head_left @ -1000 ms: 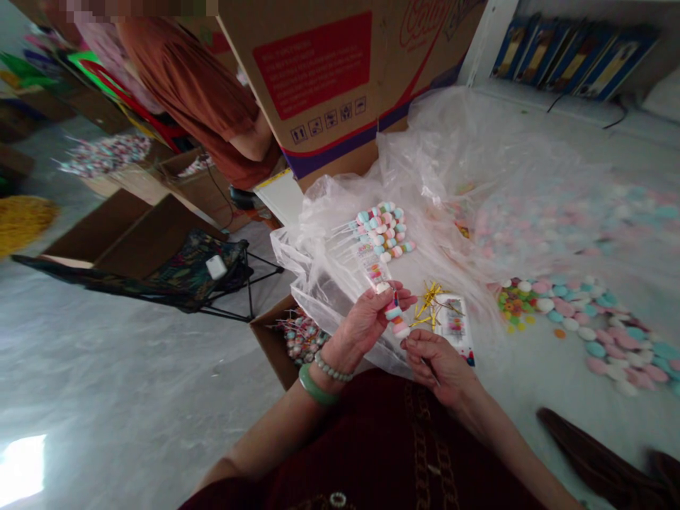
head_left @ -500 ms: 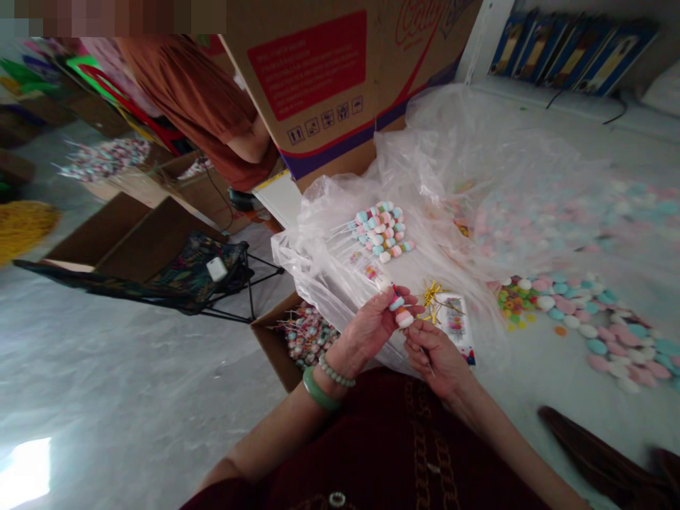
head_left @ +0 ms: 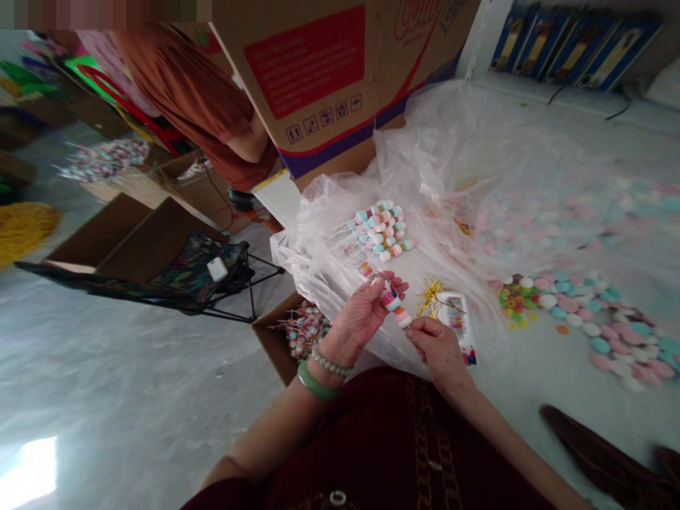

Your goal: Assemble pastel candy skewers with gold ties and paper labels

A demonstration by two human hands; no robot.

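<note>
My left hand (head_left: 363, 312), with a green bangle and a beaded bracelet at the wrist, is closed around a candy skewer (head_left: 402, 316) of pink, white, blue and orange marshmallow pieces. A printed clear wrapper seems to cover its upper part. At the skewer's lower end my right hand (head_left: 436, 345) pinches the stick, which its fingers mostly hide. Gold twist ties (head_left: 431, 296) and a stack of printed bags (head_left: 455, 319) lie just beyond my right hand. Past my left hand, a pile of finished-looking skewers (head_left: 381, 230) rests on plastic sheeting.
Loose marshmallows (head_left: 621, 340) and ring gummies (head_left: 518, 301) are spread on the table at right. A large carton (head_left: 313, 78) stands behind. Below left are a box of wrapped skewers (head_left: 305, 329) and a folding chair (head_left: 212, 297). A person in a brown top (head_left: 191, 92) is at upper left.
My left hand has shifted slightly left and up, and more of the printed wrapper shows on the skewer. My right hand's fingers have drawn together on the stick end.
</note>
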